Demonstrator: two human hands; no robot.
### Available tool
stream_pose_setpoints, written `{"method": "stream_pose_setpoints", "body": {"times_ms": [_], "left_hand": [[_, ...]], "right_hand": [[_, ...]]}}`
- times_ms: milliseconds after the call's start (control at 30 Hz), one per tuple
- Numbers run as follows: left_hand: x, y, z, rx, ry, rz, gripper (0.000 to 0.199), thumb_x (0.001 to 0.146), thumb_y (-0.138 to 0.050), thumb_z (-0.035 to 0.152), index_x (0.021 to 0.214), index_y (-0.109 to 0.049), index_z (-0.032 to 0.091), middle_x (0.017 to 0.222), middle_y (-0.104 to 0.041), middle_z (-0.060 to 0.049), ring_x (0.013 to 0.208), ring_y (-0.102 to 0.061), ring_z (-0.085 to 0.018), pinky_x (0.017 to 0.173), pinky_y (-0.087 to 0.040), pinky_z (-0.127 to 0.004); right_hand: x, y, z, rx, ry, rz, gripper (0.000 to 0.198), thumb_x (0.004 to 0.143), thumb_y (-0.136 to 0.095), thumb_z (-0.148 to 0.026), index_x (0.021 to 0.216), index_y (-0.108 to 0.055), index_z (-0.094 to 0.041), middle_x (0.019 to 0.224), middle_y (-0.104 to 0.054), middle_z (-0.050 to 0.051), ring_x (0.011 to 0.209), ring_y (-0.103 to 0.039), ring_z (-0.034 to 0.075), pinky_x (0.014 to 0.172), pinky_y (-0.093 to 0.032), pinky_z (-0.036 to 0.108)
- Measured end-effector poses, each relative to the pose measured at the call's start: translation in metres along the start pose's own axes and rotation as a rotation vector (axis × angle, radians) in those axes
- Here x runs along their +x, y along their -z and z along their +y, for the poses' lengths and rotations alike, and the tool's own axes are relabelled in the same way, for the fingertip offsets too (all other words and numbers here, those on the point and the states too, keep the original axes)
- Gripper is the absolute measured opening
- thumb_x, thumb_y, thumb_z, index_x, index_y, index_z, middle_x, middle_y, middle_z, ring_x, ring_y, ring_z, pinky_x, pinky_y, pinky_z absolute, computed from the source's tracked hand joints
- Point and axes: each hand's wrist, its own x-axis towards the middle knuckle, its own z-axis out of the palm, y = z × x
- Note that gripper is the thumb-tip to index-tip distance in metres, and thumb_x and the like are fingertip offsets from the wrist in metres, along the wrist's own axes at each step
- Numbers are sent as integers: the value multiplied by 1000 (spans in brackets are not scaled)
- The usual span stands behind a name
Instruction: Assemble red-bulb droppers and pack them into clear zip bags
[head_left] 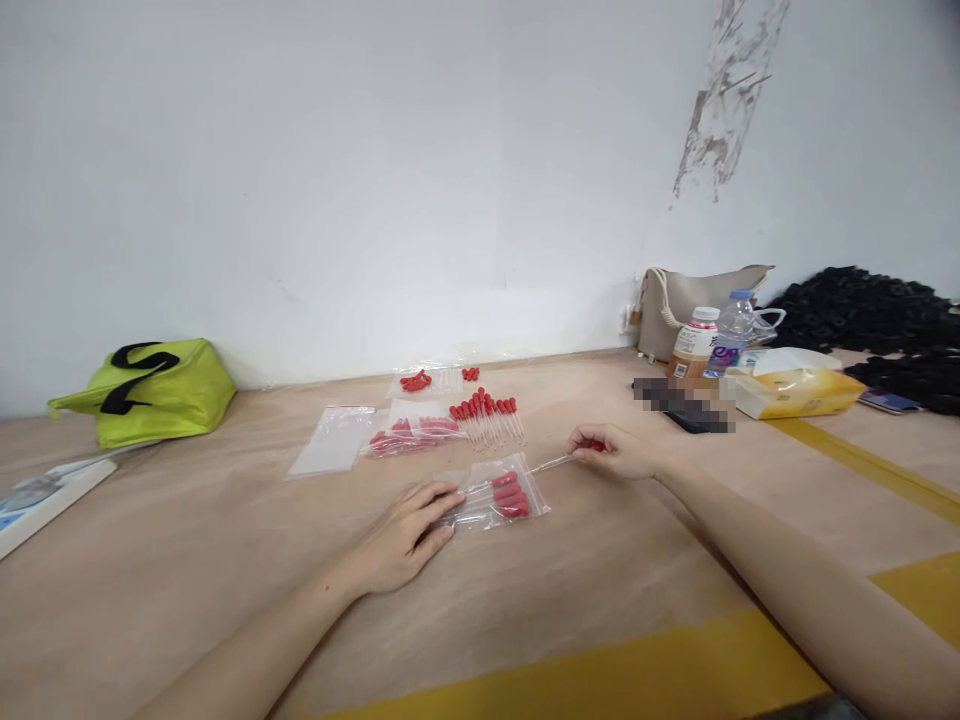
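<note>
My left hand [409,530] rests on the table with its fingers apart, their tips lying on the left end of a clear zip bag [480,515]. Several glass droppers with red rubber bulbs [510,493] lie inside that bag, bulbs toward its right end. My right hand [611,452] pinches the red bulb of another glass dropper [551,463]. Its thin tip points left, at the bag's upper right corner. Behind the bag lies a row of loose red-bulbed droppers [487,415]. Beside them is a filled bag of droppers [412,435].
Flat clear bags [331,440] lie to the left, and small red bulbs [415,381] lie near the wall. A yellow-green bag [161,395] stands far left. At right are a phone [686,408], a tissue pack [795,390], two bottles [694,345], a handbag and a black heap [862,310].
</note>
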Motion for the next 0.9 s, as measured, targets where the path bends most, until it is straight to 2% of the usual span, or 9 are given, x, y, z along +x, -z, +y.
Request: {"method": "stream_pose_setpoints", "body": {"times_ms": [167, 333, 500, 667, 767, 900], "left_hand": [[0, 0, -1, 1, -6, 3, 38, 90, -35, 30, 128, -39, 28, 127, -43, -5, 116, -39, -20, 98, -34, -37], [0, -1, -2, 6, -2, -1, 38, 90, -36, 30, 128, -39, 28, 127, -42, -5, 116, -39, -20, 98, -34, -37], [0, -2, -3, 5, -13, 11, 38, 90, -35, 30, 128, -39, 28, 128, -42, -5, 117, -38, -21, 98, -34, -38], [-1, -2, -3, -8, -3, 22, 38, 89, -37, 28, 127, -40, 28, 128, -42, -5, 117, -39, -20, 98, -34, -38], [-1, -2, -2, -17, 1, 24, 38, 89, -38, 28, 127, -40, 28, 128, -43, -4, 117, -39, -20, 98, -34, -37], [-1, -1, -1, -14, 20, 8, 40, 89, -39, 27, 129, -38, 28, 132, -39, -4, 120, -36, -20, 100, -32, -38]], "right_hand": [[6, -12, -4, 33, 44, 9, 24, 77, -50, -38, 82, -57, -15, 77, -58, 3, 69, -51, 13, 64, -41, 25], [15, -37, -14, 32, 90, 81, 20, 77, -51, -34, 84, -58, -16, 80, -60, 3, 72, -53, 13, 67, -42, 26], [23, -61, -23, 120, 67, 171, 17, 76, -54, -32, 84, -57, -17, 79, -62, 2, 73, -56, 14, 67, -44, 26], [27, -65, -26, 48, 5, 264, 16, 72, -58, -33, 76, -58, -17, 68, -59, -1, 61, -51, 11, 56, -40, 23], [28, -65, -21, 42, -11, 254, 17, 73, -55, -33, 80, -59, -17, 59, -51, -3, 52, -44, 9, 48, -34, 21], [28, -69, -19, 171, -23, 211, 21, 73, -54, -29, 90, -56, -17, 61, -52, -3, 52, -46, 9, 50, -36, 21]]}}
